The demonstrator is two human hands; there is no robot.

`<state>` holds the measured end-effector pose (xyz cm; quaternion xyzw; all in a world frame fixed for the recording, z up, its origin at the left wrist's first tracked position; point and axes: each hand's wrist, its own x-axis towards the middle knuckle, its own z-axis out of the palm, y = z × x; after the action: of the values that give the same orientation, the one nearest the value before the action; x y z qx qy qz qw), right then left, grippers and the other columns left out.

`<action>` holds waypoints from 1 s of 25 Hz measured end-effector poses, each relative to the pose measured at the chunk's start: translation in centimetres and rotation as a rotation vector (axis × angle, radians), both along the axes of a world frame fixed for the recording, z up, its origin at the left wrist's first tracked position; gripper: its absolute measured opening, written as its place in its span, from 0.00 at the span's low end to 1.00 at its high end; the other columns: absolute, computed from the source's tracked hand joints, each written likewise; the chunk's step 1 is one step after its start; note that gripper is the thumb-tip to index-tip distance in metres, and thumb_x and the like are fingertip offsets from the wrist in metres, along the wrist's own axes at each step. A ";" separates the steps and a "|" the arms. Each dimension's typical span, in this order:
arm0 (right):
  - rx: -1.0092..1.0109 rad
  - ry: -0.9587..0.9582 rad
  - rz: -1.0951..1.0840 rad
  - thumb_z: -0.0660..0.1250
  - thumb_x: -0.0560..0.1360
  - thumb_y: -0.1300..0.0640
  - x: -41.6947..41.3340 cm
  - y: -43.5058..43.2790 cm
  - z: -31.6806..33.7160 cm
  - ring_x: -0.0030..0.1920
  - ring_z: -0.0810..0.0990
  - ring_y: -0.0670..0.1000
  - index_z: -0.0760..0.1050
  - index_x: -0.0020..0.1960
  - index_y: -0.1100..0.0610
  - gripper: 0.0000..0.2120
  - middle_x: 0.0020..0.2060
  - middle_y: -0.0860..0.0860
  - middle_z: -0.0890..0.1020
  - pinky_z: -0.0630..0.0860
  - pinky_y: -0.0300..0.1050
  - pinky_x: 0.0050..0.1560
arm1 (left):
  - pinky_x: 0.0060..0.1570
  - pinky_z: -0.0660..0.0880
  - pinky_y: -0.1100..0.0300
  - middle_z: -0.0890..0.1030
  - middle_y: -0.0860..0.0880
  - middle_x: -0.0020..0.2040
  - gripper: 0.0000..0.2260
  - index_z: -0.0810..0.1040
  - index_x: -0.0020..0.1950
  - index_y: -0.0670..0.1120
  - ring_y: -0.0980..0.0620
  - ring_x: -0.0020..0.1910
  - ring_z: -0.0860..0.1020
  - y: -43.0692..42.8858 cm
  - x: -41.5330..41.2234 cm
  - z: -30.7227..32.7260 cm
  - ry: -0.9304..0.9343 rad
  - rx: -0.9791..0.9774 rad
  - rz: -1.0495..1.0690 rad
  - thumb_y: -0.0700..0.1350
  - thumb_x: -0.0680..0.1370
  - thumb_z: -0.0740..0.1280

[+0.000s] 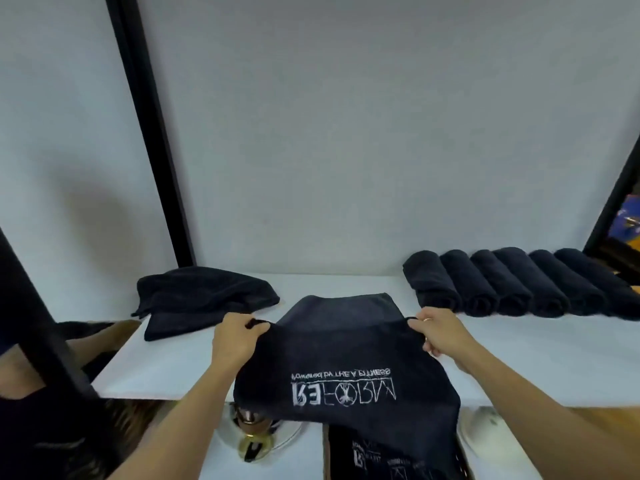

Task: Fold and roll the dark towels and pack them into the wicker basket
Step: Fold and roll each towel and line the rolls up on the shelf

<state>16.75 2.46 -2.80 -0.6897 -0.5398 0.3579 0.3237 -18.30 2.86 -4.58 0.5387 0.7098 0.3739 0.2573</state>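
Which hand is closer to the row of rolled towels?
Right. The right hand sits just before the rolled towels; the left hand is across the held towel.

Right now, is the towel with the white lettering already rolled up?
No: the left hand and the right hand each grip a corner of the printed towel, which is spread out, unrolled.

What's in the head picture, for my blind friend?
The left hand and right hand hold a dark printed towel by its corners above a white shelf. Six rolled towels lie at right, a loose pile at left.
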 end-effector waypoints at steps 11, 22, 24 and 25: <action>0.072 -0.587 0.134 0.62 0.77 0.57 -2.0 15.2 -1.1 0.34 0.72 0.52 0.65 0.32 0.55 0.16 0.30 0.51 0.72 0.64 0.44 0.30 | 0.46 0.78 0.47 0.82 0.42 0.39 0.13 0.80 0.44 0.38 0.45 0.42 0.80 9.0 -0.1 -0.7 0.076 -0.023 0.118 0.48 0.78 0.68; 0.242 -0.304 -0.018 0.66 0.75 0.61 -1.1 17.3 5.7 0.48 0.79 0.54 0.81 0.48 0.61 0.06 0.45 0.52 0.83 0.74 0.46 0.48 | 0.51 0.79 0.51 0.83 0.46 0.48 0.05 0.80 0.47 0.46 0.47 0.49 0.81 13.8 -0.4 5.5 -0.419 0.168 0.188 0.46 0.79 0.68; 0.109 -0.571 0.094 0.66 0.75 0.61 -1.8 18.3 3.5 0.53 0.79 0.58 0.79 0.55 0.63 0.10 0.52 0.57 0.82 0.76 0.49 0.54 | 0.53 0.77 0.52 0.83 0.44 0.50 0.05 0.81 0.47 0.44 0.44 0.51 0.80 15.0 -0.5 4.0 -0.148 0.025 0.142 0.45 0.77 0.70; 0.002 -0.670 0.171 0.66 0.76 0.60 -2.1 18.7 2.0 0.55 0.79 0.59 0.76 0.58 0.63 0.12 0.54 0.57 0.81 0.76 0.49 0.55 | 0.53 0.77 0.53 0.83 0.43 0.49 0.08 0.81 0.49 0.41 0.43 0.51 0.80 15.3 -0.3 3.1 -0.031 -0.058 0.095 0.44 0.75 0.72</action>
<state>14.61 21.19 -0.78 -0.7209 -0.6723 0.1367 0.0981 -18.65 18.13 -1.46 0.4909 0.7411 0.3733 0.2654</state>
